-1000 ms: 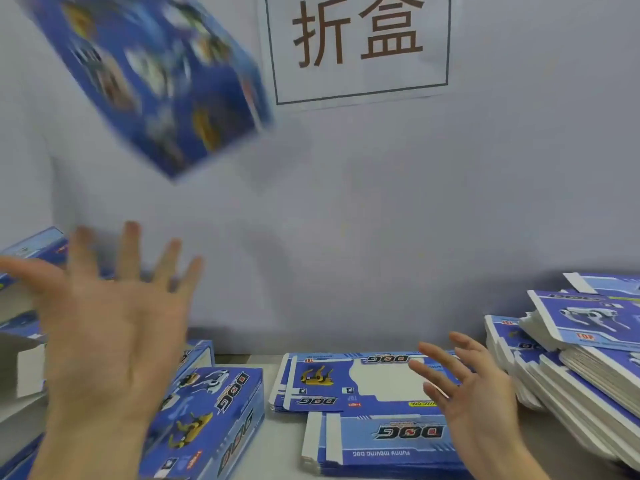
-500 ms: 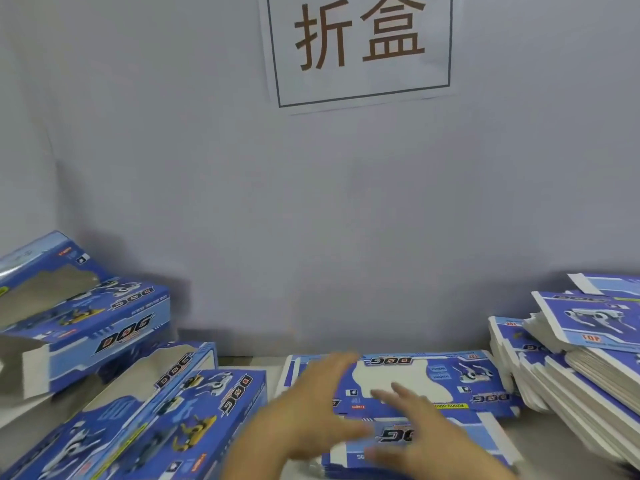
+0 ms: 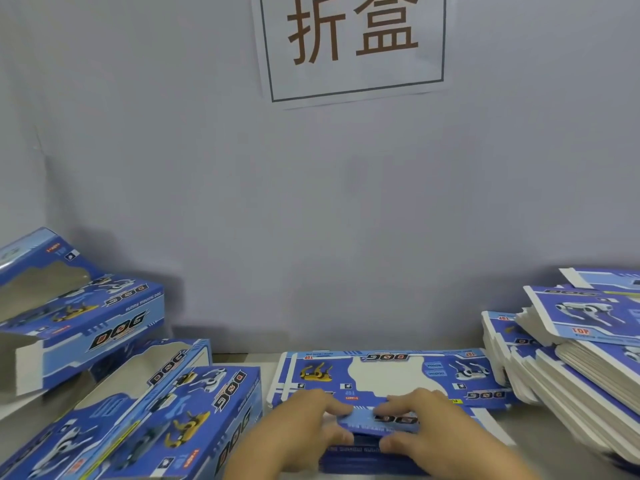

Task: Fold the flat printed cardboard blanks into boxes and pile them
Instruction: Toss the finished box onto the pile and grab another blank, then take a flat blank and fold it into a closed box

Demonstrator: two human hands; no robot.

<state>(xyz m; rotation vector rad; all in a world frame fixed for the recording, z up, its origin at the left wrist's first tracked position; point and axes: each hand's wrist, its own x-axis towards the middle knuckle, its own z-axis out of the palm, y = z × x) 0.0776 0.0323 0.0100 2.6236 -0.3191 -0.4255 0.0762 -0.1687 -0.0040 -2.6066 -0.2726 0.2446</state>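
both hands work at the desk's near edge: the left hand (image 3: pixel 298 433) and the right hand (image 3: pixel 436 431) each pinch a flat blue blank (image 3: pixel 377 422), fingers over its far edge and thumbs under the near side, lifting it off a low stack (image 3: pixel 391 375) mid-desk. folded boxes (image 3: pixel 145 410) lie piled toward the left edge. a leaning stack of blanks (image 3: pixel 571 358) fills the right edge. a paper sign (image 3: pixel 353 46) hangs on the wall behind.

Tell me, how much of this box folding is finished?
Several folded boxes already lie piled on the left. In hand: the left hand and right hand grip the top flat blank in the near stack. Left to do: that stack, the spread blank behind it and the tall stack of blanks on the right.
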